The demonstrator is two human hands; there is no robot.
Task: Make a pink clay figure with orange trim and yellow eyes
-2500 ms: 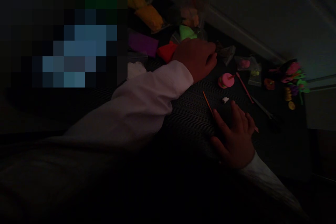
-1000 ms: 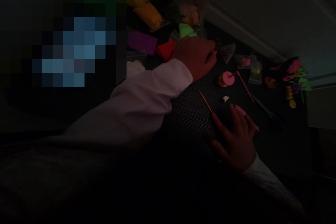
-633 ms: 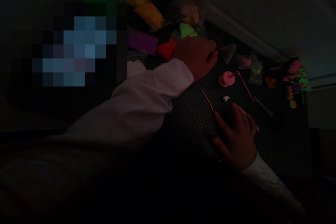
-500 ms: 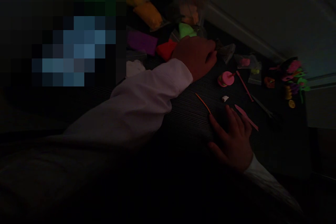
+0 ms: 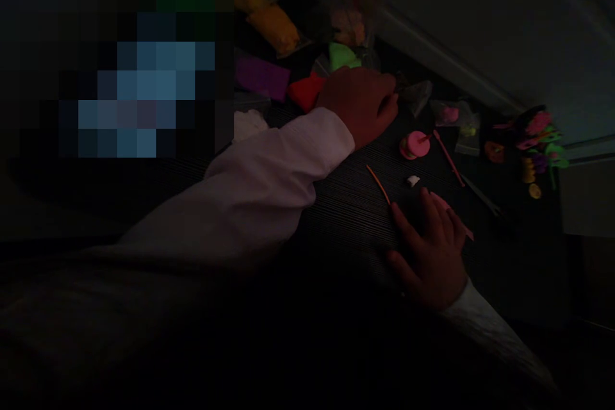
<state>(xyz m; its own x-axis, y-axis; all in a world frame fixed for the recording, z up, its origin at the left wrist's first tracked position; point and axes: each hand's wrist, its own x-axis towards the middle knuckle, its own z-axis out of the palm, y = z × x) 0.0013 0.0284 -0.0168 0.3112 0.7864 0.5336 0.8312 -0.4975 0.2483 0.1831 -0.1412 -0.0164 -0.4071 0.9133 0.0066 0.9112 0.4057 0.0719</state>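
Observation:
The scene is very dark. My left hand point(image 5: 358, 106) rests curled on the dark table point(image 5: 346, 211), knuckles up, its fingertips tucked by a crumpled clear bag point(image 5: 417, 95); what they hold is hidden. My right hand point(image 5: 432, 250) lies flat with fingers spread. Its index tip touches a thin orange stick point(image 5: 378, 182), and its other fingers cover part of a pink modelling tool point(image 5: 461, 227). A small white clay bit point(image 5: 412, 181) and a pink round clay piece point(image 5: 415, 145) lie just beyond the fingers.
Clay lumps sit at the back: red point(image 5: 306, 91), green point(image 5: 342, 56), purple point(image 5: 262, 75), orange point(image 5: 276, 27), white point(image 5: 247, 123). Another pink tool point(image 5: 448, 157), small bags point(image 5: 454, 116) and colourful clay figures point(image 5: 538, 147) lie to the right, near the wall.
My right hand slid back a little, baring the pink tool, then forward again over it. The orange stick shifted slightly with the index finger. My left hand stayed put.

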